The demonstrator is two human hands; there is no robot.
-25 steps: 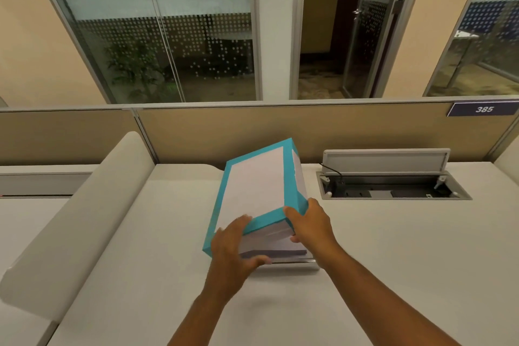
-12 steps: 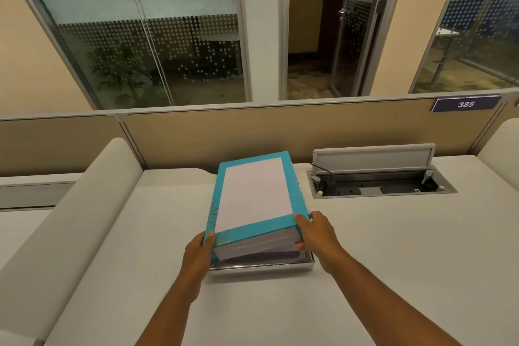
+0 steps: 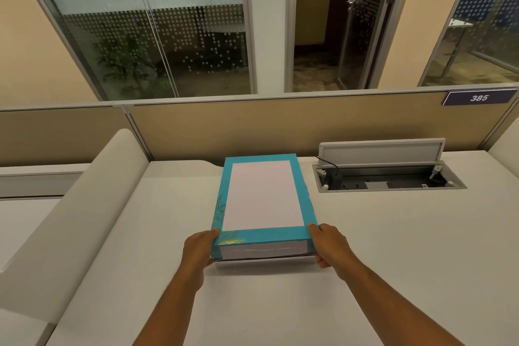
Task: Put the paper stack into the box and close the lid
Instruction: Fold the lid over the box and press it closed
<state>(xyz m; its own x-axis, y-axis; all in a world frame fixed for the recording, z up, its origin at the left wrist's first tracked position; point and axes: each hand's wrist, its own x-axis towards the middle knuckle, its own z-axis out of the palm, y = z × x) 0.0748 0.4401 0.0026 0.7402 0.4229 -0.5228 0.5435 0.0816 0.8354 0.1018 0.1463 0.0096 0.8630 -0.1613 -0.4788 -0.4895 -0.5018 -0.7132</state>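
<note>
A teal box lid (image 3: 264, 196) with a white panel on top lies nearly flat over the box in the middle of the white desk (image 3: 393, 247). Under its near edge the white paper stack (image 3: 261, 250) shows, resting in the box's silvery bottom (image 3: 264, 259). My left hand (image 3: 200, 248) grips the lid's near left corner and my right hand (image 3: 327, 243) grips its near right corner. The rest of the paper and the box's inside are hidden by the lid.
An open cable hatch (image 3: 387, 177) with sockets and a raised flap is sunk into the desk right of the box. A beige partition (image 3: 280, 126) runs along the far edge. A rounded white divider (image 3: 70, 219) borders the desk on the left.
The lid has swung down from a steep tilt to nearly flat over the paper. My left hand moved from the box's front to the lid's left corner.
</note>
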